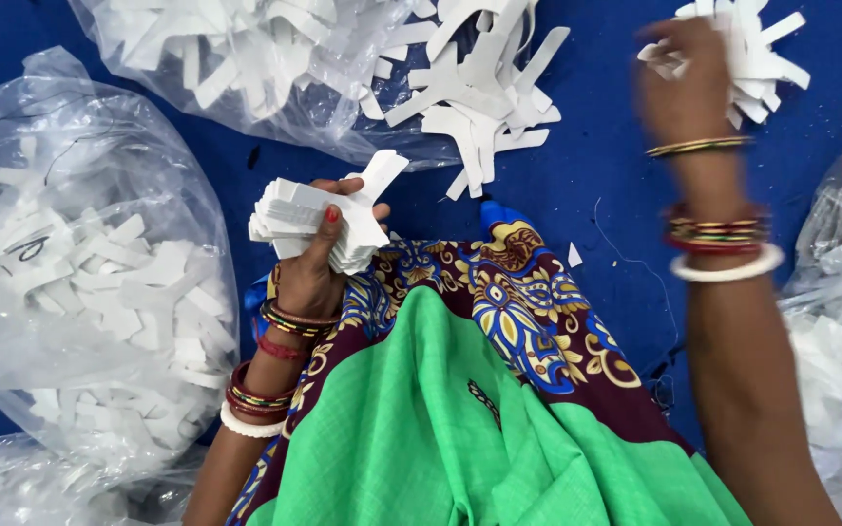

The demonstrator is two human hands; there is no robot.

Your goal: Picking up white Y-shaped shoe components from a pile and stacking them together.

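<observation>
White cut pieces: stacked bundle (319,222), clamped in left hand (312,278).
Right hand (684,83): blurred, fingers closed on loose white strips (757,58).
Blue cloth (596,185): underneath.

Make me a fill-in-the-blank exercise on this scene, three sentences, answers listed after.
1. The left hand grips a neat stack of ______ cut pieces.
2. The right hand reaches toward a loose pile of pieces lying on the ______ cloth.
3. The clear plastic bag full of pieces lies on the person's ______ side.

Missing words: white; blue; left
</observation>
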